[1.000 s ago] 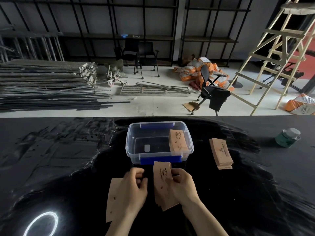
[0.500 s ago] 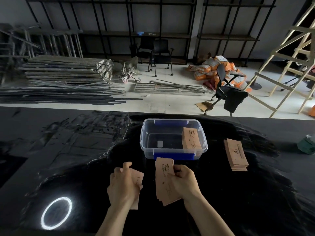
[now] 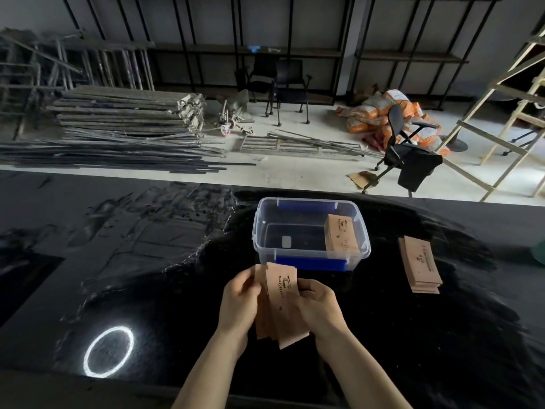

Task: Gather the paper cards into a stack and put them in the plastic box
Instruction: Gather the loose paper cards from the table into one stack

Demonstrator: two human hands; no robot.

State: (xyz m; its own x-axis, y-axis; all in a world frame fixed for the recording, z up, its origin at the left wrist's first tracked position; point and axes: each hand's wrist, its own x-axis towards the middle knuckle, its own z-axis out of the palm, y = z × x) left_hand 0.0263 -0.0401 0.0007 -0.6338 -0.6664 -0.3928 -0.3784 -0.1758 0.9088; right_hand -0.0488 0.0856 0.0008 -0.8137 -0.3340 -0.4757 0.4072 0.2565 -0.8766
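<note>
A fanned bunch of tan paper cards [image 3: 280, 302] is held just above the black table, in front of the clear plastic box [image 3: 309, 255]. My left hand [image 3: 240, 302] grips its left side and my right hand [image 3: 317, 305] grips its right side. The box has blue clips on its near and far walls and holds another stack of cards [image 3: 340, 233] leaning at its right end. A third stack of cards [image 3: 420, 268] lies flat on the table, right of the box.
The black table [image 3: 147, 276] shows a bright ring-shaped reflection [image 3: 108, 351] at the near left. A green object [image 3: 538, 255] sits at the right edge. Beyond the far table edge are metal bars, chairs, sacks and a wooden ladder.
My left hand lifted cards off the table at the left and brought them against the bunch in my right hand. The view has shifted, so the box sits further right.
</note>
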